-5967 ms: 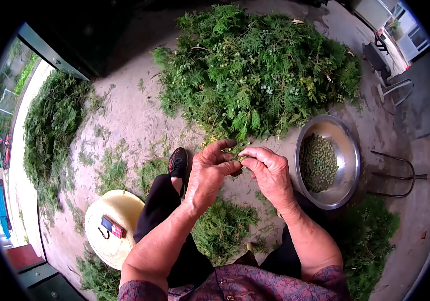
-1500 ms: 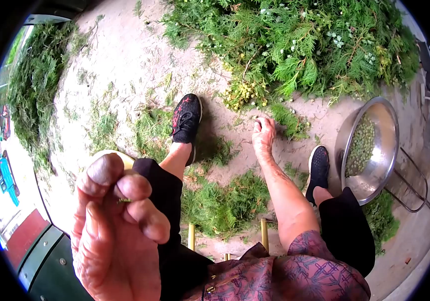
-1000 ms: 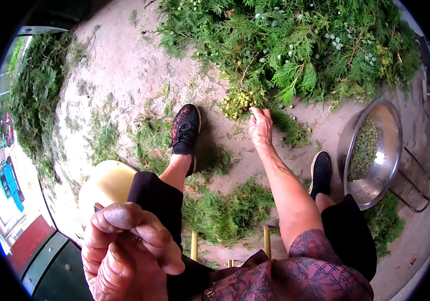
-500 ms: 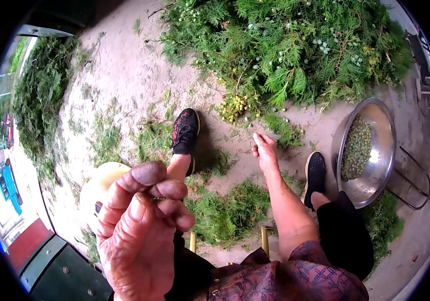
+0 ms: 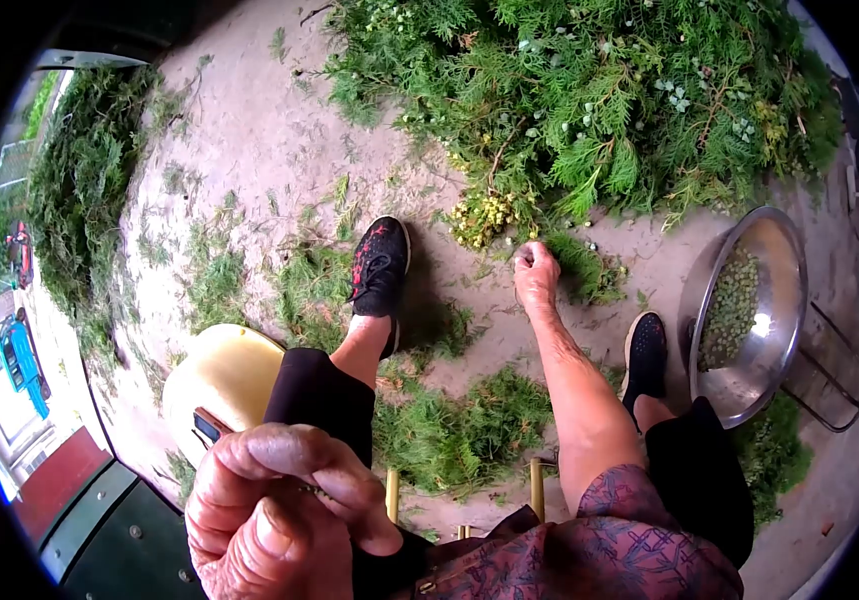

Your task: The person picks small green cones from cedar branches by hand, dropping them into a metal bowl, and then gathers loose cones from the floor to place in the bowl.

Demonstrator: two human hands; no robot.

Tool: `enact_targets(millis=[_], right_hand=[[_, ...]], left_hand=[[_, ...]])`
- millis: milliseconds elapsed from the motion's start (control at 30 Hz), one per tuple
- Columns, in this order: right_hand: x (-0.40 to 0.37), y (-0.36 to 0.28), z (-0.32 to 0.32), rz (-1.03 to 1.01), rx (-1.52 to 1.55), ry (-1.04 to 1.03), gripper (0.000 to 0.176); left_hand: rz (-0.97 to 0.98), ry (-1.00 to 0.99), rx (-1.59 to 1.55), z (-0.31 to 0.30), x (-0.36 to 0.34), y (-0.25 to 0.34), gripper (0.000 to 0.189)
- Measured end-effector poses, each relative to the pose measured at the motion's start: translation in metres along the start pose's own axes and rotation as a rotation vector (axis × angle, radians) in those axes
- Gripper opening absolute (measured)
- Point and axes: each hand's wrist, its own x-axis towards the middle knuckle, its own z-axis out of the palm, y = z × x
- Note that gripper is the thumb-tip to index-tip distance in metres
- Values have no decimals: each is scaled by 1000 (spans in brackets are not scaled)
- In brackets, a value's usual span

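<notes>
My left hand (image 5: 284, 515) is close to the camera at the lower left, its fingers curled toward the thumb; anything inside them is hidden. Low over the floor, my right hand (image 5: 535, 272) has its fingers pinched together, and I cannot make out what is in them. Beside it lies a small green conifer sprig (image 5: 594, 272) with pale cones. Just beyond is a yellowish clump of sprigs (image 5: 484, 215), at the edge of a large heap of conifer branches (image 5: 589, 110) dotted with pale green cones.
At the right a metal bowl (image 5: 797, 300) holds many small green cones and stands tilted by a metal frame (image 5: 854, 400). Clippings (image 5: 464, 425) lie between my feet. A pale yellow stool (image 5: 234, 365) with a dark device on it is at left. More branches (image 5: 79, 190) lie far left.
My left hand has dropped lower, uncovering the stool and my knee. My right hand has shifted slightly up and right, its fingers now more curled. The whole view has shifted slightly.
</notes>
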Motion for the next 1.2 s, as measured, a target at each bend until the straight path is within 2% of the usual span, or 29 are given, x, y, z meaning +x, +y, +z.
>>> enact_targets(millis=[133, 200, 233, 333, 367, 467, 500, 533, 567, 633, 667, 700, 733, 767, 800, 867, 967, 1067, 1200], right_hand=[[3, -4, -6, 329, 190, -110, 11], [12, -44, -22, 479, 342, -182, 13], [15, -18, -4, 273, 202, -145, 15], [18, -35, -2, -132, -157, -30, 17], [18, -36, 0, -39, -142, -122, 18], [19, -38, -6, -51, -92, -113, 21], [21, -38, -11, 140, 82, -204, 20], [17, -57, -26, 513, 605, -223, 17], [12, -68, -45, 576, 837, -284, 15], [1, -85, -80, 707, 1215, -364, 13], [-8, -94, -95, 671, 1378, -377, 14], [-17, -103, -109, 671, 1461, -384, 14], [-26, -114, -123, 668, 1544, -390, 15], [-35, -127, -138, 630, 1576, -388, 15], [-45, -141, -152, 594, 1607, -387, 16], [-62, -173, -181, 557, 1697, -379, 18], [-89, -201, -214, 449, 1626, -383, 20], [-109, -215, -240, 402, 1580, -379, 19], [-123, -209, -259, 470, 1647, -348, 20]], left_hand=[[-15, -24, 4, -3, -1, 1, 32], [-9, -19, -8, -2, -1, 2, 32], [-8, -24, -16, -3, -1, 2, 32], [-8, -22, -32, -3, 0, 2, 32], [-10, -9, -31, -2, 0, 2, 32], [25, 79, -42, 3, 1, -2, 32], [40, 78, -63, 2, 0, -5, 31], [56, 75, -87, 4, -2, -6, 30], [92, 157, -6, 12, -2, -10, 30], [40, 117, 193, 19, -5, -10, 30], [18, 98, 297, 22, -7, -10, 31], [68, 61, 408, 27, -9, -16, 33], [58, -71, 588, 24, -8, -15, 29], [72, -206, 761, 21, -8, -15, 28], [127, -246, 955, 26, -8, -19, 29], [260, -242, 1019, 31, -8, -39, 31], [423, -289, 1447, 35, -6, -55, 31], [457, -301, 1512, 46, -13, -67, 28], [381, -449, 1263, 58, -24, -78, 12]])
